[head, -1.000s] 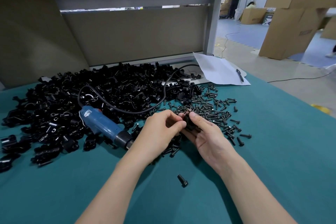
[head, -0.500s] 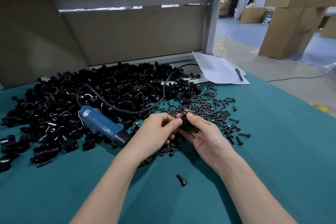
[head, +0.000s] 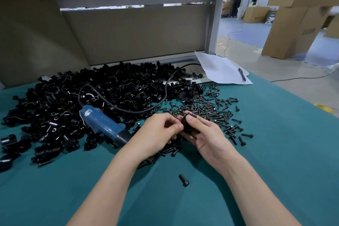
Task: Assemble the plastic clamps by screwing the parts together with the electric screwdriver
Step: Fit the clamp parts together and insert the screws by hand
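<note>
Over the green table (head: pixel 275 152), my right hand (head: pixel 207 136) cradles a black plastic clamp (head: pixel 187 125), thumb on top of it. My left hand (head: pixel 159 130) meets it from the left, its fingertips pinching at the clamp's left side; what they pinch is hidden. The blue electric screwdriver (head: pixel 102 123) lies on the table just left of my left hand, its black cord looping back over a big heap of black clamp parts (head: pixel 91 97). Several black screws (head: pixel 211 110) are scattered right behind my hands.
One loose screw (head: pixel 183 180) lies on the cloth between my forearms. A white sheet with a pen (head: pixel 223 71) sits at the back right. A grey panel closes the table's far side. Cardboard boxes (head: pixel 293 24) stand on the floor beyond the right edge.
Both hands stay together on the clamp, fingers shifting slightly. The view has drifted a little; nothing on the table has moved.
</note>
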`<state>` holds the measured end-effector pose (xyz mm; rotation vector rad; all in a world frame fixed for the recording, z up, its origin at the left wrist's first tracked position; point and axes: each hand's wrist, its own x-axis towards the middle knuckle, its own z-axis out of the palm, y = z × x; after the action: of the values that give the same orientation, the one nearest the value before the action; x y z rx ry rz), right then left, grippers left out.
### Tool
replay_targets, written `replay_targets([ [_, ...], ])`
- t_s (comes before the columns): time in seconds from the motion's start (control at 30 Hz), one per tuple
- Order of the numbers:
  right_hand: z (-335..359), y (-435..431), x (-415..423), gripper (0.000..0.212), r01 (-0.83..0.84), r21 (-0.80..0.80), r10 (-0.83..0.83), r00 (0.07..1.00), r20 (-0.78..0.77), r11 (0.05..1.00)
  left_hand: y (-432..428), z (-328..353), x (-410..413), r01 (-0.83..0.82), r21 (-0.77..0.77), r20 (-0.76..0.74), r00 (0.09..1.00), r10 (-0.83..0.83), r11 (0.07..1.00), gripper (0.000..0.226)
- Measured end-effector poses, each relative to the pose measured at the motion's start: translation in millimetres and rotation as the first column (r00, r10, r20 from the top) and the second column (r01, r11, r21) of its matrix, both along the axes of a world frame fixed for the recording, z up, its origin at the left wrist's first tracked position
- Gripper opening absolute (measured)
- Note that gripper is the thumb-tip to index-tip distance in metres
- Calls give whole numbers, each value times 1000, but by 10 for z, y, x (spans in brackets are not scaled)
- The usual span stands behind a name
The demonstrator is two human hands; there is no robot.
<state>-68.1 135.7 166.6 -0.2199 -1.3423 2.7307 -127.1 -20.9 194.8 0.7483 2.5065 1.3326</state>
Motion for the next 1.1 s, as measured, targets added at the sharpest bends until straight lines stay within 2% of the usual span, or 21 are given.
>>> replay_targets([
  [0.07, 1, 6, 5, 44, -17, 4, 17, 1000, 2, 1000, -12, 10, -8, 25, 0, -30, 999, -25, 1000, 4],
  [0.13, 2, 15, 13, 44, -27, -1, 27, 1000, -8, 1000, -29, 11, -20, 47, -27, -77, 996, -49, 999, 10],
  [0.2, 3, 25, 19, 44, -29, -3, 28, 999, -17, 1000, -42, 11, -24, 68, -23, -60, 996, -70, 997, 9],
  [0.3, -2, 22, 15, 31, -38, -3, 38, 999, -39, 999, -44, 30, -14, -1, 14, -15, 1000, 1, 1000, 14],
  [0.4, -14, 2, 7, 20, -34, 25, 35, 997, -63, 999, -40, 46, -2, -34, -84, -11, 999, 33, 996, 30],
  [0.5, -34, 1, -6, 30, -27, 66, 32, 996, -78, 997, -37, 55, 12, 15, -134, 73, 997, -5, 991, 39],
  [0.6, -43, -5, -8, 42, -30, 78, 35, 997, -66, 997, -62, 74, 8, 44, -148, 81, 996, -32, 988, 39],
  [0.83, -37, -13, -1, 44, -51, 70, 52, 999, -11, 996, -75, 51, -14, 43, -271, -108, 991, -75, 962, 23],
  [0.97, -50, 17, 2, 34, -47, 42, 47, 999, 3, 998, -45, 28, 29, 16, -296, -229, 970, -87, 955, 12],
  [1.1, -48, -2, 10, 43, -51, -12, 51, 999, 6, 999, -46, 54, 115, -5, -286, -296, 952, -83, 958, 17],
])
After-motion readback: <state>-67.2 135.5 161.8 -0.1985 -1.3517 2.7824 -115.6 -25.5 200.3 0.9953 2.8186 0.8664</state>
